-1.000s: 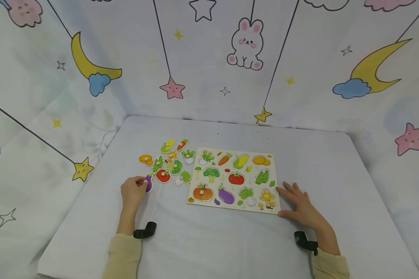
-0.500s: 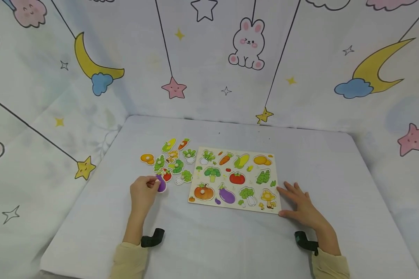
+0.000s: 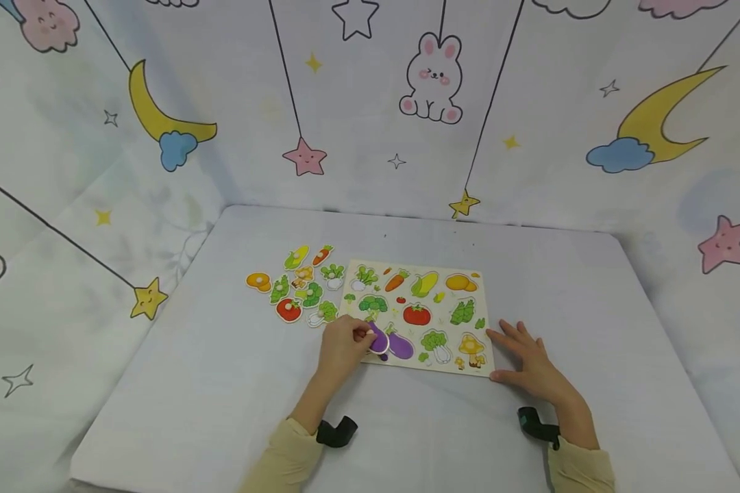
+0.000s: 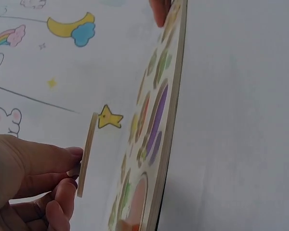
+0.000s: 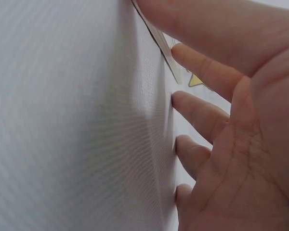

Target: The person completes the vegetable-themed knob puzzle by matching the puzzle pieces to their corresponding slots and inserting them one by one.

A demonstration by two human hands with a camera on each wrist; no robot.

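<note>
My left hand (image 3: 344, 350) pinches a purple eggplant puzzle piece (image 3: 379, 339) by its knob, over the lower left of a wooden vegetable puzzle board (image 3: 440, 323). The left wrist view shows the piece edge-on (image 4: 87, 156), held apart from the board's face. Just right of it in the head view is the eggplant-shaped spot (image 3: 401, 346). The pumpkin spot is hidden behind the left hand. My right hand (image 3: 533, 366) lies with fingers spread at the board's right edge, thumb and index finger touching it; its other fingertips rest on the white cloth.
Left of the board lies a cluster of loose knobbed pieces, among them a tomato (image 3: 288, 310), a corn (image 3: 296, 257), a carrot (image 3: 322, 255) and a potato-like orange piece (image 3: 258, 282). A white cloth (image 3: 444, 438) covers the table, with a printed curtain behind.
My left hand has lifted the eggplant piece from beside the loose pieces and carried it right, over the board. The right hand has stayed at the board's edge.
</note>
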